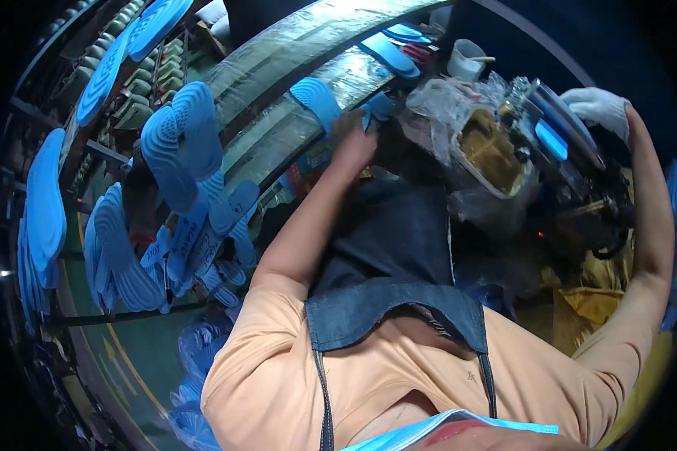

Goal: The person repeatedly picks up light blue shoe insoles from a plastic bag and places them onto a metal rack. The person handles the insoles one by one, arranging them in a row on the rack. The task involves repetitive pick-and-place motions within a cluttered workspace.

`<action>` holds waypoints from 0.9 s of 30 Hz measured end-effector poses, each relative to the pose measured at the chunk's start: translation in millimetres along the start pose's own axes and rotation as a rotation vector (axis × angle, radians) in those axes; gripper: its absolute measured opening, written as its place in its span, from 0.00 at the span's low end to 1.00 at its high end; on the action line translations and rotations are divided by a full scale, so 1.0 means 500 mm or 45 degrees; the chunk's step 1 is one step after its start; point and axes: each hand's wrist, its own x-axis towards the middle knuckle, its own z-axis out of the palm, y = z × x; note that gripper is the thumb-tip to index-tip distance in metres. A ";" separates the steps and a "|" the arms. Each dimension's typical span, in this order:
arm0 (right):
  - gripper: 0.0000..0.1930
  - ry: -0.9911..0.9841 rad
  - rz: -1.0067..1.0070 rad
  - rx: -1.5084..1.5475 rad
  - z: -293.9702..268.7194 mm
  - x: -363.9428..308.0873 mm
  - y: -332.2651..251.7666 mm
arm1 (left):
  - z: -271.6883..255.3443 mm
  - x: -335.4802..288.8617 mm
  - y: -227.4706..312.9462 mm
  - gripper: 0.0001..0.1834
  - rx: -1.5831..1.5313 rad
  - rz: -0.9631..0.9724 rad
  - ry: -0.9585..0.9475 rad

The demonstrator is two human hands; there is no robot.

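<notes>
My left hand [353, 139] is bare and closed, its fingers pinching a small blue piece [379, 107] that looks like part of an insole. Right beside it, a blue insole [316, 99] lies on the clear-wrapped bench. Over on the right, my right hand [598, 109] wears a white glove, its fingers stretched over the far side of a metal roller machine [572, 124]; the fingertips are partly hidden. A bright blue piece [551, 140] shows on the near side of the roller. Below the roller sits a tray of brown, glue-like stuff [493, 150].
Blue insoles [184, 143] crowd a rack at the left, some with handwriting. More insoles [390, 56] lie at the bench's far end. A white tub [466, 60] with a stick stands behind crumpled clear plastic [447, 101]. A yellow sack [583, 308] is low on the right.
</notes>
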 end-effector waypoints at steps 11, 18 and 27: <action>0.09 0.559 -0.121 -0.311 -0.145 0.076 -0.064 | 0.002 0.077 -0.097 0.38 0.395 -0.095 0.103; 0.22 1.032 -0.627 0.531 -0.295 0.225 -0.211 | -0.004 0.083 -0.089 0.42 0.385 -0.070 0.035; 0.25 1.059 -0.336 1.018 -0.324 0.453 -0.434 | -0.007 0.088 -0.088 0.45 0.396 -0.162 -0.140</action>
